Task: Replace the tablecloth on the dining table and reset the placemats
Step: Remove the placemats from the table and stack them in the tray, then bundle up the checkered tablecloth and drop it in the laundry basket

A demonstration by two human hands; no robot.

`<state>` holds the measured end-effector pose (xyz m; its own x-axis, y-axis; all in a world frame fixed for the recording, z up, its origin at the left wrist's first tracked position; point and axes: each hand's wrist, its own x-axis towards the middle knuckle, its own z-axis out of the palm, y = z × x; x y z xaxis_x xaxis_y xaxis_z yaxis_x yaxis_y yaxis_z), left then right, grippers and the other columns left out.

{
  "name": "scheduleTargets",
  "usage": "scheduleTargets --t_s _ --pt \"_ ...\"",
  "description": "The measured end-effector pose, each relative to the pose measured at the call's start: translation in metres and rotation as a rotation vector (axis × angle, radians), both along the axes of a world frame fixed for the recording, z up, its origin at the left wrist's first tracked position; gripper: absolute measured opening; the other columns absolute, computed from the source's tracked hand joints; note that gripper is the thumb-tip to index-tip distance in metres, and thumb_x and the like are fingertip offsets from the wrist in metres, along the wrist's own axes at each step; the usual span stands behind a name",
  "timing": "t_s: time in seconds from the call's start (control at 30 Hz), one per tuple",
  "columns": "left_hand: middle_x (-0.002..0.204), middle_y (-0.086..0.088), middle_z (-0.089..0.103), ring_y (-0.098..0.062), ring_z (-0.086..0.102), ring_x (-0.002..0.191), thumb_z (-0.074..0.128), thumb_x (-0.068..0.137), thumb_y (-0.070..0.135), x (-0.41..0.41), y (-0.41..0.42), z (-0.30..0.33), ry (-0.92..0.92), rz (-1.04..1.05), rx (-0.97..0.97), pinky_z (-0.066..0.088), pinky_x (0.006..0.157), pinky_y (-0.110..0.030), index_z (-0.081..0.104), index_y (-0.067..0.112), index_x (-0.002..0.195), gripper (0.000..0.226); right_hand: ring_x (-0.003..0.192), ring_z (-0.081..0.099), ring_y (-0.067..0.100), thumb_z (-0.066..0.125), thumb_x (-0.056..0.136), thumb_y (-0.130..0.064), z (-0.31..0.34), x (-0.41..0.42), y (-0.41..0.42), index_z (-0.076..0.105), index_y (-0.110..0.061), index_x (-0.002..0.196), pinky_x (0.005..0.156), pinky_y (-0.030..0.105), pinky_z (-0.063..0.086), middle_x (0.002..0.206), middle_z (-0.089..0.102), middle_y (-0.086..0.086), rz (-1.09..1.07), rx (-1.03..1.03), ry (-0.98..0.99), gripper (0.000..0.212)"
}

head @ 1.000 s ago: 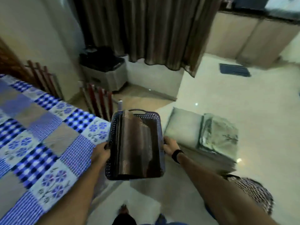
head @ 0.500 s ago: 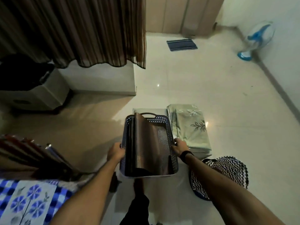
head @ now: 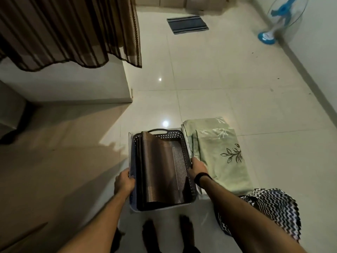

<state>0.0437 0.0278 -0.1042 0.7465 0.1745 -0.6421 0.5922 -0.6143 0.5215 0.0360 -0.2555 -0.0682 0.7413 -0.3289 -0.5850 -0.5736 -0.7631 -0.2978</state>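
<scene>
Between both hands, left hand point(head: 125, 183), right hand point(head: 197, 168), gripped basket point(head: 192, 190) of placemats point(head: 162, 168)

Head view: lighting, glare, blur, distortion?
Head view: dim and warm, with two glare spots on the glossy floor; the curtain casts a jagged shadow to the left of the basket; the fan is motion-smeared; wide-angle bending at the edges; both hands, left and right, are fairly sharp.

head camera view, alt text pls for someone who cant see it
Two bare hands, left hand and right hand, hold a dark perforated basket of brown placemats above a tiled floor. A folded green leaf-print cloth lies on the floor just right of it.
</scene>
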Motion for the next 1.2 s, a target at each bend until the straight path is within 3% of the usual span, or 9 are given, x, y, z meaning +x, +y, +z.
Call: scheduleTargets --t_s 0.2,0.3,0.4,0.53,0.67,0.93,1.07,1.13,1.2 --pt "0.094 -0.007 0.072 -0.029 0.066 0.088 0.055 0.09 0.018 0.01 -0.009 -0.037 0.033 0.008 -0.023 0.054 0.076 -0.035 0.068 0.018 0.095 0.014 0.11 0.059 0.034 0.058 0.088 -0.017 -0.047 0.013 -0.007 0.05 -0.006 0.123 0.086 0.035 0.05 0.12 0.062 0.019 0.018 0.031 0.1 0.038" --pt "0.112 -0.006 0.07 -0.028 0.064 0.103 0.059 0.089 0.015 0.013 -0.007 -0.022 0.085 0.046 -0.038 0.053 0.09 -0.034 0.063 0.018 0.12 0.031 0.109 0.059 0.033 0.06 0.083 -0.017 -0.032 0.017 -0.002 0.048 -0.009 0.121 0.088 0.035 0.051 0.119 0.06 0.015 0.006 0.039 0.077 0.041" --pt "0.127 -0.009 0.064 -0.028 0.06 0.115 0.067 0.088 0.017 0.013 0.002 0.019 0.093 0.106 -0.028 0.049 0.101 -0.036 0.055 0.01 0.135 0.049 0.122 0.052 0.033 0.064 0.083 -0.024 0.006 0.033 0.011 0.046 -0.008 0.13 0.1 0.037 0.046 0.133 0.051 0.015 0.162 0.025 0.018 0.053" --pt "0.124 -0.008 0.066 -0.025 0.061 0.113 0.068 0.087 0.023 -0.01 0.025 0.099 -0.011 0.209 0.026 0.045 0.091 -0.027 0.06 0.01 0.129 0.045 0.12 0.058 0.03 0.062 0.09 -0.026 0.077 0.059 0.049 0.056 -0.009 0.127 0.097 0.034 0.048 0.13 0.061 0.015 0.453 0.124 0.074 0.041" --pt "0.12 -0.01 0.068 -0.025 0.063 0.111 0.069 0.087 0.022 -0.054 0.075 0.19 -0.08 0.28 0.125 0.047 0.092 -0.029 0.064 0.008 0.123 0.039 0.119 0.059 0.029 0.06 0.089 -0.027 0.164 0.071 0.126 0.062 -0.013 0.122 0.102 0.033 0.046 0.128 0.062 0.013 0.76 0.133 0.016 0.035" --pt "0.113 -0.013 0.07 -0.026 0.065 0.109 0.067 0.089 0.018 -0.199 0.193 0.318 -0.304 0.678 0.257 0.048 0.093 -0.031 0.067 0.007 0.116 0.03 0.114 0.059 0.026 0.061 0.091 -0.026 0.291 0.011 0.298 0.066 -0.016 0.115 0.096 0.028 0.048 0.125 0.063 0.006 1.096 0.283 -0.186 0.026" --pt "0.115 -0.016 0.069 -0.028 0.065 0.108 0.066 0.09 0.017 -0.318 0.25 0.343 -0.348 0.896 0.301 0.046 0.087 -0.029 0.066 0.004 0.117 0.031 0.114 0.06 0.026 0.062 0.091 -0.021 0.31 -0.073 0.39 0.069 -0.013 0.112 0.093 0.029 0.047 0.125 0.064 0.009 1.351 0.325 -0.209 0.024" --pt "0.118 -0.019 0.067 -0.03 0.064 0.109 0.065 0.091 0.019 -0.368 0.27 0.341 -0.31 0.961 0.325 0.046 0.09 -0.032 0.065 0.003 0.118 0.031 0.102 0.061 0.025 0.06 0.092 -0.015 0.311 -0.111 0.418 0.069 -0.005 0.108 0.082 0.026 0.044 0.117 0.067 0.016 1.469 0.34 -0.216 0.021" --pt "0.125 -0.021 0.062 -0.036 0.061 0.112 0.065 0.092 0.018 -0.438 0.293 0.337 -0.283 1.045 0.279 0.048 0.093 -0.039 0.059 0.001 0.127 0.038 0.101 0.061 0.025 0.06 0.093 -0.012 0.307 -0.168 0.456 0.068 -0.002 0.11 0.084 0.026 0.043 0.114 0.068 0.017 1.56 0.342 -0.2 0.021"
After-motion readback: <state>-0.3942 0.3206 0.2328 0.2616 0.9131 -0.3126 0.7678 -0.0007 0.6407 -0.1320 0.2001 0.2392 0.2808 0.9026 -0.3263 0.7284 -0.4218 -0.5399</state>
